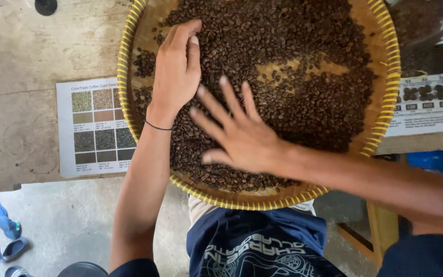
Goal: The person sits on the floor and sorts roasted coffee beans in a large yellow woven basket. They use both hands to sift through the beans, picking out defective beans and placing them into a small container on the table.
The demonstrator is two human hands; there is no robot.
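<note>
Nearest the camera, a dark blue printed shirt (262, 246) shows at the bottom edge, with grey concrete floor (62, 220) and small blue sandals (1, 218) at lower left.

Right hand (242, 136): spread wide and flat, fingers fanned, palm down on the coffee beans (283, 61). It grips nothing. It is slightly blurred.

Left hand (177, 69): fingers together and slightly curled, laid on the beans near the left rim of the tray. It appears to hold nothing, though the underside of the palm is hidden. A thin dark band (158, 126) circles the wrist.

The beans are small, oval and dark brown, loose and dry-looking. They lie in a round, shallow woven tray (125, 56) with a yellow-bound rim. The layer is uneven, and bare weave shows through in a strip right of centre.

Risks, as a judgement:
- The near rim overhangs the table (21, 56) edge. Downward pressure from either hand there could tip the tray and spill beans onto the floor.
- The wall is low, so a broad sweep toward the rim could push beans over it.
- Loose round beans roll readily once disturbed.

Further off, the worn, pale wooden table carries a printed colour chart (96, 128) of bean swatches, partly under the tray's left side. A second sample chart (429, 102) lies at right. A dark round knob (45, 6) sits at the top edge.
</note>
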